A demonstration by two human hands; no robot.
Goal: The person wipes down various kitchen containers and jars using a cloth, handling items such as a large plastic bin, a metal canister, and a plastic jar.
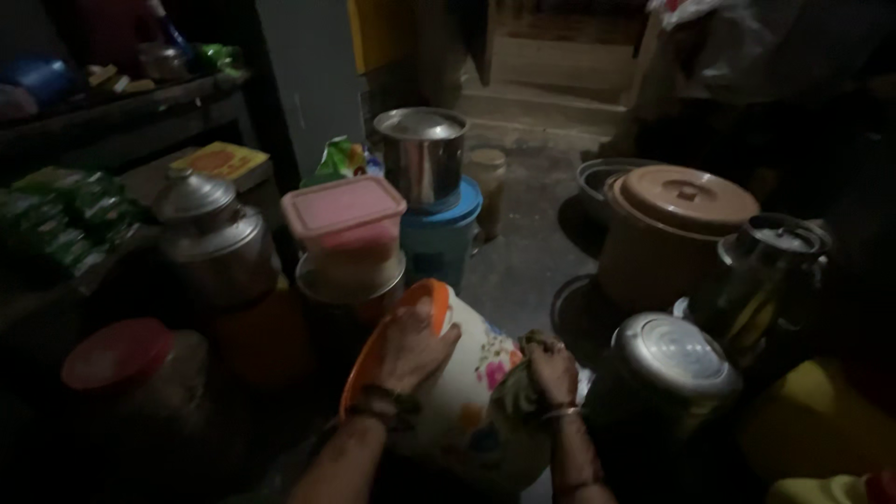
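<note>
A white floral container with an orange rim [467, 392] lies tilted in front of me. My left hand [411, 347] grips its orange rim from above. My right hand [551, 369] presses a bunched cloth [513, 387] against the container's side. Both wrists wear bangles. The scene is dim and the container's lower part is in shadow.
Around it stand a steel pot with lid [665, 359], a brown lidded tub [672, 224], a steel can [422, 149] on a blue bucket [443, 238], a pink-lidded box [345, 219], a steel water pot [215, 233], a red-lidded jar [126, 369] and shelves [112, 112] at left.
</note>
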